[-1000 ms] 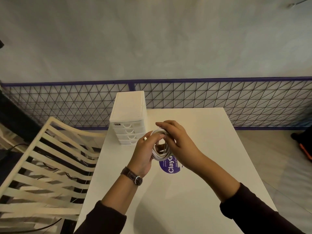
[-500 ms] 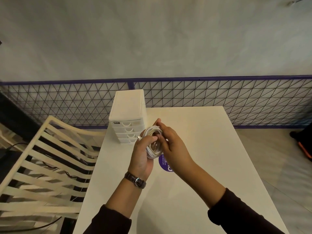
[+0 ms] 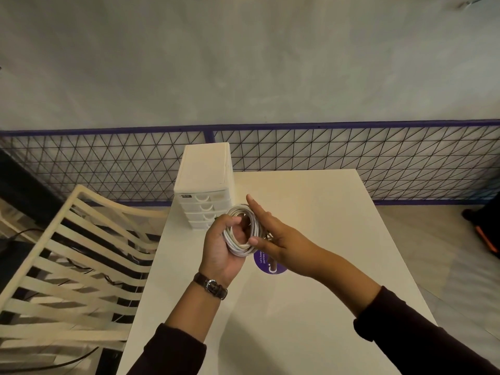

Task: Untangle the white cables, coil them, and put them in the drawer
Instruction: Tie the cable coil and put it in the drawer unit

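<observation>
Close by: left hand (image 3: 219,251), watch (image 3: 213,286) at wrist, fingers curled through white cable coil (image 3: 241,249), gripping it above table (image 3: 311,299) so loops stay stacked. Right hand (image 3: 274,239) flat, fingers straight against coil's side, clasping nothing; probably squaring loops. Purple sticker (image 3: 266,269) beneath hands. Beyond: drawer unit (image 3: 204,196), drawers closed, facing person. Coiling looks done; stowing not yet. Mesh fence (image 3: 351,158) behind.
</observation>
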A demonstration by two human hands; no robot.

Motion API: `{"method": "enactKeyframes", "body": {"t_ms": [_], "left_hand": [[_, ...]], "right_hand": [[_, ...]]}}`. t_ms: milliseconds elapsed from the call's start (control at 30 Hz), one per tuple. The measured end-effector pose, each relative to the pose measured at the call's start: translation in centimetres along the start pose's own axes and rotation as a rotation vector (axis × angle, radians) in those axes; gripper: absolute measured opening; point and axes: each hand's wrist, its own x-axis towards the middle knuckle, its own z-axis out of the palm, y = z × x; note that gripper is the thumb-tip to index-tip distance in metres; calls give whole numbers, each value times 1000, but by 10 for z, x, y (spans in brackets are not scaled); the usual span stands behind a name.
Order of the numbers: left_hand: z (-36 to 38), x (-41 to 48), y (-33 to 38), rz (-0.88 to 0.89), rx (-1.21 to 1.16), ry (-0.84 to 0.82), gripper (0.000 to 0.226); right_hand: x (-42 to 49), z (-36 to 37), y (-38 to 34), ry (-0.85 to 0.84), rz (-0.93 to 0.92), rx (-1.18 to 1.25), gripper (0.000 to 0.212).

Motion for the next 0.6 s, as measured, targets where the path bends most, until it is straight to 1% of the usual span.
{"method": "enactKeyframes", "body": {"t_ms": [100, 167, 233, 267, 333, 367, 433, 500, 533, 567, 600], "left_hand": [[-3, 2, 5, -1, 13, -22, 24], [-8, 4, 10, 9, -52, -49, 33], [-13, 5, 15, 3, -98, -43, 38], [-14, 5, 17, 4, -106, -48, 35], [-15, 6, 20, 20, -101, -35, 24], [-15, 6, 22, 31, -106, -20, 22], [-18, 7, 25, 43, -136, 16, 27], [-20, 7, 29, 67, -162, 46, 33], [-21, 8, 30, 76, -169, 55, 32], [-21, 8, 30, 89, -164, 64, 25], [-21, 9, 29, 106, -153, 88, 16]], "right_hand": [[-6, 0, 6, 14, 14, 215, 82], [-9, -2, 13, 56, 91, 373, 85], [-13, -7, 24, 21, 208, 570, 88], [-15, -9, 27, -23, 240, 632, 86], [-19, -8, 34, -55, 258, 610, 66], [-21, -7, 39, -32, 263, 553, 59], [-24, -6, 48, 72, 276, 503, 50], [-30, -8, 57, 204, 241, 561, 37], [-33, -10, 59, 268, 210, 585, 26], [-36, -11, 60, 327, 196, 568, 17], [-39, -12, 60, 374, 195, 525, 17]]}}
